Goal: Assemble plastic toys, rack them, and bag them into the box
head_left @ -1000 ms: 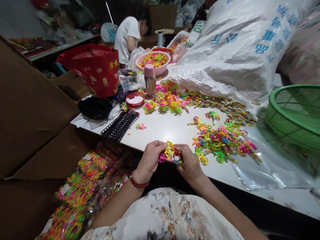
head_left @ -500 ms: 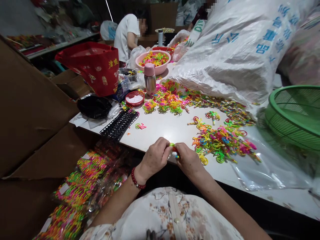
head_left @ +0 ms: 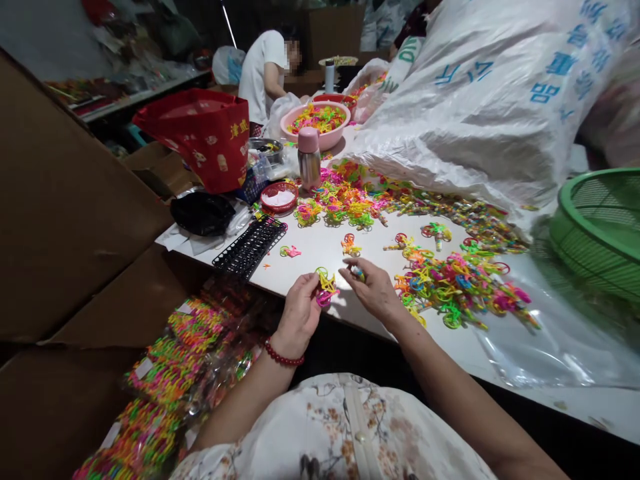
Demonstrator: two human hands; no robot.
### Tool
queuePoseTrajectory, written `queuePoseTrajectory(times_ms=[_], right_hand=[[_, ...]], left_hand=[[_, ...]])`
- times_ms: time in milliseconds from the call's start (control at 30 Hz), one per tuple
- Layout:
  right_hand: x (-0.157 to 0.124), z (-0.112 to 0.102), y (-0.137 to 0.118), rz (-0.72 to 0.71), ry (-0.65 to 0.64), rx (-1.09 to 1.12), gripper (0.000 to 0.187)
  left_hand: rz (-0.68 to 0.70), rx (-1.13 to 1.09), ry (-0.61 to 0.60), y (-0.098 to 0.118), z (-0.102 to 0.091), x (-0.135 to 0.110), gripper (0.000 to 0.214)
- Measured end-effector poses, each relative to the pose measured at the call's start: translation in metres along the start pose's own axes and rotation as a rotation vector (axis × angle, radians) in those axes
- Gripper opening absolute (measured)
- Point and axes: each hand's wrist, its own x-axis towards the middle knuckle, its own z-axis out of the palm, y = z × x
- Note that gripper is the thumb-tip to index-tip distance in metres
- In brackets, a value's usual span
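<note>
The left grip (head_left: 301, 307) pinches one side of a plastic toy bicycle (head_left: 327, 285), with a yellow frame, one yellow-green wheel and one pink, held on the near side of the pink-lidded bottle (head_left: 309, 160). The right grip (head_left: 373, 287), apart from it, is curled around a small bluish part (head_left: 359, 272), mostly hidden. The bicycle looks thin and moulded: probably very light, fairly stiff, a little slick, its slim wheels liable to bend or snap if squeezed. The frame between the wheels seems the surest hold, pinched lightly. On the counter (head_left: 323, 248), an orange toy (head_left: 351, 245) lies nearer than the bottle and slightly right; a mixed toy pile (head_left: 455, 283) spreads farther right of the bottle; a red basket (head_left: 280, 210) sits just left of it; a pink basin (head_left: 333, 141) stands behind it.
</note>
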Motion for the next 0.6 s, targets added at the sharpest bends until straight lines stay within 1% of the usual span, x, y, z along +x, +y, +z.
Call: queuePoseTrajectory(times_ms=[67,100,167,233,267,333,400,433,467,533,567,600], right_hand=[[-0.015,0.005,-0.009,0.102,-0.093,0.114,0.035],[-0.022,0.007,-0.012,0.125,-0.118,0.151,0.036],[-0.031,0.011,-0.014,0.120,-0.119,0.182,0.032],[-0.034,0.012,-0.010,0.053,-0.062,0.125,0.024],[-0.034,0.012,-0.007,-0.005,-0.020,0.054,0.020],[-0.034,0.010,-0.003,-0.135,0.043,-0.149,0.014],[-0.036,0.008,-0.002,-0.254,0.044,-0.353,0.016],[-0.037,0.008,-0.003,-0.298,0.027,-0.429,0.018],[-0.038,0.009,-0.004,-0.331,0.012,-0.478,0.020],[-0.041,0.009,-0.006,-0.370,0.018,-0.517,0.023],[-0.042,0.009,-0.006,-0.378,0.036,-0.521,0.025],[-0.043,0.009,-0.006,-0.385,0.053,-0.523,0.028]], left_hand=[[0.017,0.026,0.011,-0.001,-0.001,-0.001,0.027],[0.024,0.042,0.007,-0.002,-0.001,0.000,0.028],[0.043,0.087,-0.017,-0.006,-0.003,0.001,0.029],[0.092,0.184,-0.020,-0.012,-0.003,0.000,0.028],[0.129,0.249,-0.011,-0.014,-0.002,-0.001,0.027],[0.195,0.376,-0.016,-0.016,0.001,-0.007,0.028],[0.206,0.449,-0.085,-0.014,0.006,-0.014,0.032],[0.199,0.451,-0.113,-0.013,0.008,-0.017,0.034],[0.191,0.428,-0.115,-0.012,0.009,-0.019,0.036],[0.138,0.324,-0.038,-0.009,0.009,-0.019,0.042],[0.062,0.267,0.002,-0.008,0.007,-0.017,0.045],[-0.063,0.219,0.010,-0.007,0.004,-0.014,0.047]])
